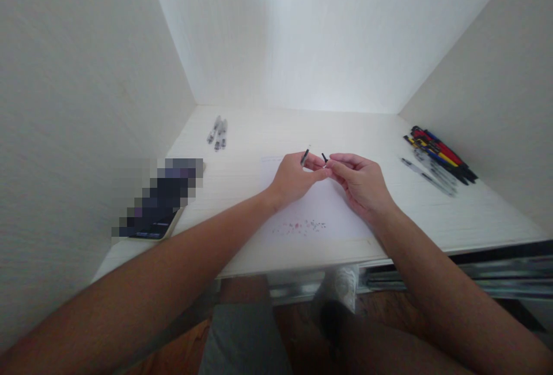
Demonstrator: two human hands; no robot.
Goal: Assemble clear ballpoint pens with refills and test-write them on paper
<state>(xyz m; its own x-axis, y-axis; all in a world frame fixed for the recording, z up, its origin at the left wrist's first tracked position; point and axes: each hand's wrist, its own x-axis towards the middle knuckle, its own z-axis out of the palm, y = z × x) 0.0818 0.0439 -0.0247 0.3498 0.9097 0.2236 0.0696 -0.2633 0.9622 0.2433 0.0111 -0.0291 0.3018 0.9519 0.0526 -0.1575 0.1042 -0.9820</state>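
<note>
My left hand (290, 179) and my right hand (362, 184) meet over a white sheet of paper (319, 205), fingertips touching. From between the left thumb and fingers a slim pen (305, 157) with a dark section sticks up, tilted. A small black pen piece (325, 158) shows at the right thumb and fingertips, which are closed on it. How the pieces sit inside the fingers is hidden. Toward the near side, the paper carries small dark and reddish marks (298, 227).
Several clear pen parts (218, 133) lie at the back left. At the right, a pile of red, yellow, blue and black pens (444, 153) lies beside several clear pens (427, 176). A partly pixelated phone (151, 228) rests at left. White walls enclose three sides.
</note>
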